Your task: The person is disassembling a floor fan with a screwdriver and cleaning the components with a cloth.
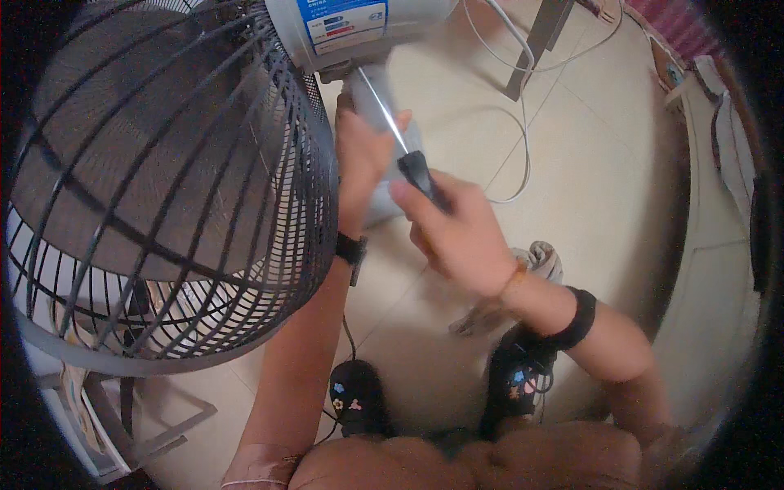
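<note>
An electric fan fills the upper left, with its dark wire guard [184, 184] and grey motor housing [404, 24], which bears a blue label [346, 21]. My right hand [462, 226] grips the black handle of a screwdriver [419, 171]. Its bright metal shaft slants up to the underside of the housing, where the exact tip is hard to make out. Just beneath the housing, my left hand [367, 147] is wrapped around the fan's light grey neck [370, 92]; blur and the guard hide some of its fingers.
A white cable [527, 141] loops over the tiled floor [588, 184] near a grey metal leg [539, 49]. A crumpled cloth [542, 260] lies by my black shoes [361, 395]. At lower left stands a metal frame [177, 429]; a pale cabinet-like surface [710, 269] borders the right.
</note>
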The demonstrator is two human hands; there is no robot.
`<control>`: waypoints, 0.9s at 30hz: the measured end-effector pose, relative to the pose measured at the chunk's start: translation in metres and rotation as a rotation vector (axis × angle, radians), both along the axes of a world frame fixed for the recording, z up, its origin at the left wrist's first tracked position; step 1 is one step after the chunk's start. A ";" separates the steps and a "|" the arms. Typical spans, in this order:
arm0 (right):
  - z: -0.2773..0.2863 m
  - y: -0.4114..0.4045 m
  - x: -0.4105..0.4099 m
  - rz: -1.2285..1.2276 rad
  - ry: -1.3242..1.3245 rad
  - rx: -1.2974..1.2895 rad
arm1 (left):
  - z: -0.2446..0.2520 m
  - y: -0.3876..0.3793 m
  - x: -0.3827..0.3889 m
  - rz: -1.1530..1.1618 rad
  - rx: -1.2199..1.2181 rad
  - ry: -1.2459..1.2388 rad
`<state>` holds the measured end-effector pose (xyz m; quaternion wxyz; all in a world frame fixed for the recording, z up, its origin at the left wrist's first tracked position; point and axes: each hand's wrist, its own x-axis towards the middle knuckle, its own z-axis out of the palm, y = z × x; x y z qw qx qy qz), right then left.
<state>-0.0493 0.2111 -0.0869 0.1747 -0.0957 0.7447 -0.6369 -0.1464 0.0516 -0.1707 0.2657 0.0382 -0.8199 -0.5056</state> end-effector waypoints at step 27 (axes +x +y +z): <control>0.023 0.034 -0.028 -0.228 -0.196 -0.139 | 0.014 -0.008 -0.009 -0.061 0.033 -0.156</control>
